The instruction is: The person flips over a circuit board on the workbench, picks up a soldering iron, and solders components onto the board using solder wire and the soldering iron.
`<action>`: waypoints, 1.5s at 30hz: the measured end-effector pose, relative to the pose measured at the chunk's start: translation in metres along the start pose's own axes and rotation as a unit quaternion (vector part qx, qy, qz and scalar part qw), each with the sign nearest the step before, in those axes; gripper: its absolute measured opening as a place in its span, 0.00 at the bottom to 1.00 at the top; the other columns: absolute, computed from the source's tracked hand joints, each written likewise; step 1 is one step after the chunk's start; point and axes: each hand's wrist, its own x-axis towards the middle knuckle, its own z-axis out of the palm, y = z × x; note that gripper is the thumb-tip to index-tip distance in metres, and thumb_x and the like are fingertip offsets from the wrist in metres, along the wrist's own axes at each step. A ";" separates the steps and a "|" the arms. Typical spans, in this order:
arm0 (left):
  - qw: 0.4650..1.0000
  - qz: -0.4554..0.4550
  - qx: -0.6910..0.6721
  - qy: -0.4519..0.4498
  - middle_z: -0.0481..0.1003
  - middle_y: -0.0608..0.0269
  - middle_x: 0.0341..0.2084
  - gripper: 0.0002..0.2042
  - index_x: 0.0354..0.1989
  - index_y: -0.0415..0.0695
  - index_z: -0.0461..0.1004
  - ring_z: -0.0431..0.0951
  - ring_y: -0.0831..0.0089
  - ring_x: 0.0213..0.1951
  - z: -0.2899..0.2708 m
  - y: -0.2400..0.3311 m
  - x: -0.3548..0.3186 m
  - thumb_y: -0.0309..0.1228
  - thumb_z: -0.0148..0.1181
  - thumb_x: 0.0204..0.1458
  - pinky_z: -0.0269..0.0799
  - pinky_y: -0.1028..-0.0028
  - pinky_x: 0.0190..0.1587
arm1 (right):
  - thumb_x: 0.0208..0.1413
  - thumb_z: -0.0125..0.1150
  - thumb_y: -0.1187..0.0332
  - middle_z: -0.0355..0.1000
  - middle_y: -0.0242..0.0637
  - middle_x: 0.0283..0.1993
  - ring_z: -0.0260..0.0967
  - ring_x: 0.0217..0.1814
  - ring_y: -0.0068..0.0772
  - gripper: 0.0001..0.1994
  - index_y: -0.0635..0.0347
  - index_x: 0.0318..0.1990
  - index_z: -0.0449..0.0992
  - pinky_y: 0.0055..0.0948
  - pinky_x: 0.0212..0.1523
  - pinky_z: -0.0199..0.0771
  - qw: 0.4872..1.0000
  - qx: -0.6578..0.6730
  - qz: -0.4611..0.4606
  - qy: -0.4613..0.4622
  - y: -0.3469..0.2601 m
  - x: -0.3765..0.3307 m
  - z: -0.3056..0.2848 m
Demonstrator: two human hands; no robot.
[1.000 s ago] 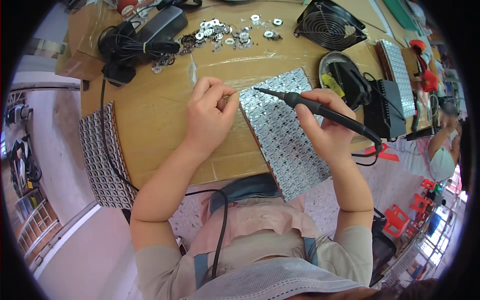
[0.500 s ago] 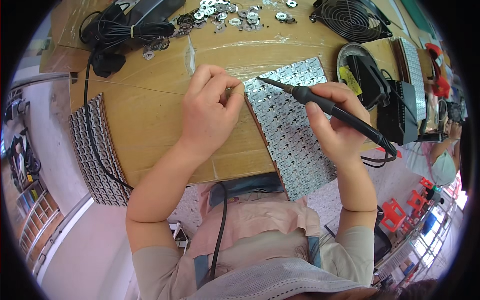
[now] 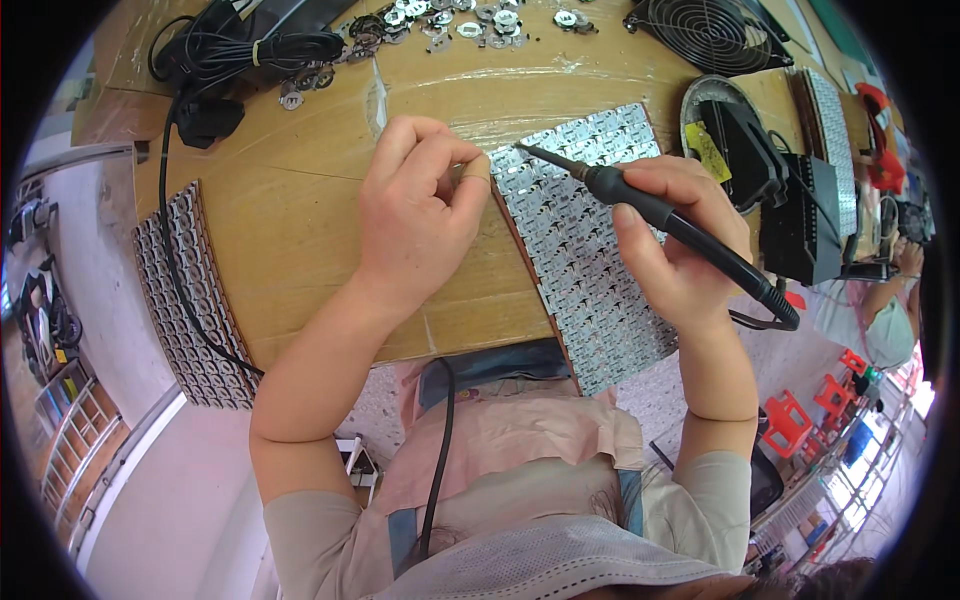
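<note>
My right hand (image 3: 685, 240) grips a black soldering iron (image 3: 603, 183) like a pen. Its thin tip points left and rests at or just above the far left corner of a board (image 3: 580, 260) covered in rows of small silver metal pieces. My left hand (image 3: 420, 205) is closed in a pinch beside that same corner, holding thin solder wire (image 3: 310, 173) that trails off leftward over the table. Where the wire leaves my fingertips near the iron's tip is too fine to make out. The board lies tilted, its near end jutting past the table edge toward my lap.
Another board (image 3: 190, 300) with round metal pieces lies at the left, crossed by a black cable (image 3: 170, 240). Loose metal discs (image 3: 495, 25) are scattered at the back. A black fan (image 3: 705, 35), a round tray (image 3: 690, 105) and a black box (image 3: 800, 220) stand on the right.
The table and everything on it sit slightly higher in the picture. The iron's tip and my left fingertips keep nearly the same place at the board's far left corner.
</note>
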 end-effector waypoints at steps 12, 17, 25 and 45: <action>0.998 -0.017 -0.053 -0.034 0.69 0.64 0.38 0.04 0.30 0.36 0.77 0.71 0.83 0.28 0.002 0.000 -0.006 0.17 0.66 0.47 0.70 0.83 0.29 | 0.44 0.68 0.78 0.77 0.45 0.36 0.76 0.38 0.36 0.12 0.69 0.37 0.75 0.30 0.43 0.76 0.997 0.048 0.046 0.034 -0.004 -0.016 -0.008; 0.998 -0.025 -0.038 -0.048 0.70 0.64 0.37 0.04 0.30 0.36 0.77 0.72 0.82 0.28 0.002 0.002 -0.005 0.18 0.66 0.47 0.71 0.82 0.29 | 0.44 0.69 0.77 0.77 0.46 0.36 0.76 0.36 0.36 0.12 0.69 0.37 0.75 0.30 0.40 0.76 0.999 0.026 0.033 0.015 -0.001 -0.016 -0.008; 0.999 -0.013 -0.025 -0.042 0.71 0.65 0.36 0.03 0.29 0.36 0.78 0.71 0.82 0.27 0.002 0.002 -0.005 0.19 0.67 0.47 0.70 0.82 0.29 | 0.44 0.69 0.77 0.77 0.46 0.36 0.77 0.36 0.37 0.11 0.68 0.36 0.75 0.30 0.39 0.77 1.000 0.012 0.021 0.006 -0.004 -0.013 -0.006; 0.998 -0.019 -0.037 -0.044 0.71 0.64 0.36 0.04 0.29 0.37 0.77 0.71 0.84 0.26 -0.001 0.005 -0.006 0.18 0.66 0.47 0.70 0.82 0.28 | 0.44 0.68 0.77 0.77 0.46 0.35 0.76 0.35 0.36 0.12 0.68 0.37 0.75 0.29 0.38 0.76 1.000 -0.004 0.001 -0.006 -0.008 -0.015 -0.015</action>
